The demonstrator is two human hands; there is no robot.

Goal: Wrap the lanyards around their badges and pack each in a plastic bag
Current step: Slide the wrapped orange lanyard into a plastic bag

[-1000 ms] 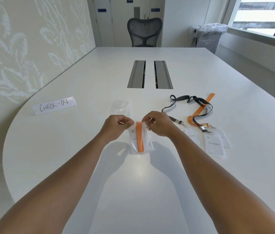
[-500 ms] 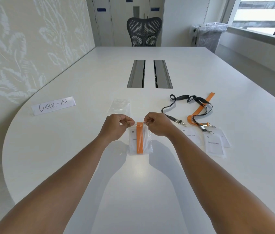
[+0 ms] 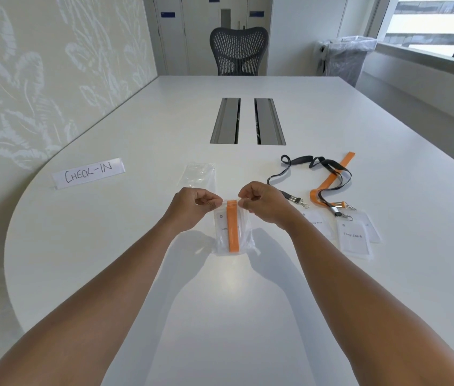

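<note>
A clear plastic bag hangs just above the white table, holding a badge wrapped in an orange lanyard. My left hand pinches the bag's top left corner and my right hand pinches its top right corner. To the right lie loose badges, one reading "Tony Stark", clipped to a black lanyard and an orange lanyard. Another badge lies partly behind my right wrist.
Spare clear bags lie just beyond my left hand. A "CHECK-IN" paper sign stands at the left. Two cable hatches sit mid-table. An office chair and a lined bin stand at the far end.
My two hands have drawn slightly apart along the top edge of the bag. The bag with the badge has stayed in the same place.
</note>
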